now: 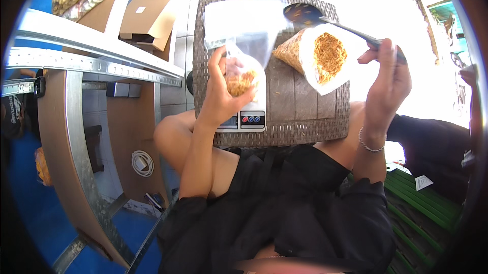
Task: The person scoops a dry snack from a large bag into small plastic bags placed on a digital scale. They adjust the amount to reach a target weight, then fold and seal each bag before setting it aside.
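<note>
My left hand (225, 94) grips a clear plastic bag (238, 60) with some orange-yellow shredded snack (244, 83) at its bottom. That bag rests over a white kitchen scale (260, 104), whose display is partly hidden by my wrist. My right hand (390, 71), raised beyond the table's right side, holds a long-handled utensil (352, 30). At the utensil's far end is a dark rounded surface (303, 15) with bits on it; I cannot tell whether the two are joined. Between my hands, a large open bag (291, 50) leans with its mouth towards me, full of the same shreds (329, 58).
These things stand on a brown woven-pattern table (282, 136), with flat clear plastic bags (244, 16) at its back. Left is a metal-framed shelf (61, 152) with a coiled white cable (143, 163), below a cardboard box (152, 18). A green slatted bench (419, 201) is at right.
</note>
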The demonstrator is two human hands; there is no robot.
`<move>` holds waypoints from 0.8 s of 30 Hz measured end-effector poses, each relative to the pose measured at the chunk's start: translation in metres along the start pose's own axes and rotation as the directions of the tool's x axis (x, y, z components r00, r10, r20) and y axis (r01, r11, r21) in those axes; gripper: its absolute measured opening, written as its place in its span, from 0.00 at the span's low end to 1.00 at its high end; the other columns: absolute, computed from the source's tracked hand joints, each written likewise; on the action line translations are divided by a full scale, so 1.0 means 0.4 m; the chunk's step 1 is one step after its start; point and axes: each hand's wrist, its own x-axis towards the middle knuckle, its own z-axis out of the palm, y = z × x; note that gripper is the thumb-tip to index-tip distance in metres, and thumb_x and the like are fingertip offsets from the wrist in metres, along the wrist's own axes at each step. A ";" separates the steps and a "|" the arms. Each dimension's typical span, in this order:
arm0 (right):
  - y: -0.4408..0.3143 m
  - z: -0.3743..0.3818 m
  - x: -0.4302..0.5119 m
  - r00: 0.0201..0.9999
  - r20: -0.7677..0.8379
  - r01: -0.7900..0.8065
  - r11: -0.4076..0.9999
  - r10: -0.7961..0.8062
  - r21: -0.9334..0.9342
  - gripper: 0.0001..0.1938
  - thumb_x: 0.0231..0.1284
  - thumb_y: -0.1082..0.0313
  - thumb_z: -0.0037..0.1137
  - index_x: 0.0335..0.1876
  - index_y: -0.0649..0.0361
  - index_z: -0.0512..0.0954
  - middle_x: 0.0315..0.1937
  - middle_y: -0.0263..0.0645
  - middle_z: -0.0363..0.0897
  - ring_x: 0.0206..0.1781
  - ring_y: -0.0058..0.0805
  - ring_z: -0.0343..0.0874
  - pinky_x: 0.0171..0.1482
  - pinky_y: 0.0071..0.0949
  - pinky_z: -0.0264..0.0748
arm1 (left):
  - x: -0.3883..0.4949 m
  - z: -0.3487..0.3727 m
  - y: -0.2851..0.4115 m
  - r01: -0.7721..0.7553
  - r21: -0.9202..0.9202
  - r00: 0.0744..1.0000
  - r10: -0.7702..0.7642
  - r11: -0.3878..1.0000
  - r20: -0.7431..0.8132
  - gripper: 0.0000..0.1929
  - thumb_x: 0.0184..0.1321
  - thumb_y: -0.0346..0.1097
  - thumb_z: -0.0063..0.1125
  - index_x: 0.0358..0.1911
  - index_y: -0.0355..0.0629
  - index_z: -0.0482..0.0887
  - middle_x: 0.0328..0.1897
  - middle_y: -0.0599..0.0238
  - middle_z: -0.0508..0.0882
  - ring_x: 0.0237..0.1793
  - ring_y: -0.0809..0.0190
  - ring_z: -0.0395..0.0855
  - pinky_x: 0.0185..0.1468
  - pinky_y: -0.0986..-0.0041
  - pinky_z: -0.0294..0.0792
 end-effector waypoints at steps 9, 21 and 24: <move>0.157 -0.097 -0.025 0.956 -0.114 -0.261 0.961 0.270 0.093 0.18 0.77 0.59 0.51 0.37 0.68 0.83 0.25 0.36 0.81 0.31 0.21 0.79 0.45 0.25 0.76 | 0.013 -0.066 -0.040 -0.036 0.446 0.979 0.121 0.894 -0.163 0.52 0.52 0.60 0.75 0.70 0.35 0.57 0.59 0.50 0.71 0.59 0.50 0.68 0.66 0.54 0.60; 0.232 -0.095 -0.089 0.988 -0.001 -0.150 0.957 0.155 -0.249 0.18 0.80 0.59 0.47 0.35 0.64 0.80 0.24 0.30 0.75 0.32 0.16 0.72 0.40 0.21 0.69 | 0.014 -0.226 -0.035 0.321 -0.133 0.652 -0.320 0.938 -0.687 0.20 0.74 0.44 0.53 0.58 0.35 0.68 0.54 0.54 0.81 0.49 0.62 0.81 0.50 0.71 0.72; 0.225 -0.089 -0.089 0.989 -0.009 -0.144 0.949 0.148 -0.282 0.18 0.80 0.59 0.46 0.35 0.63 0.80 0.24 0.30 0.75 0.33 0.17 0.72 0.40 0.21 0.69 | 0.013 -0.223 -0.034 0.331 -0.114 0.665 -0.318 0.937 -0.675 0.19 0.75 0.42 0.51 0.58 0.35 0.68 0.55 0.53 0.82 0.50 0.61 0.82 0.51 0.70 0.73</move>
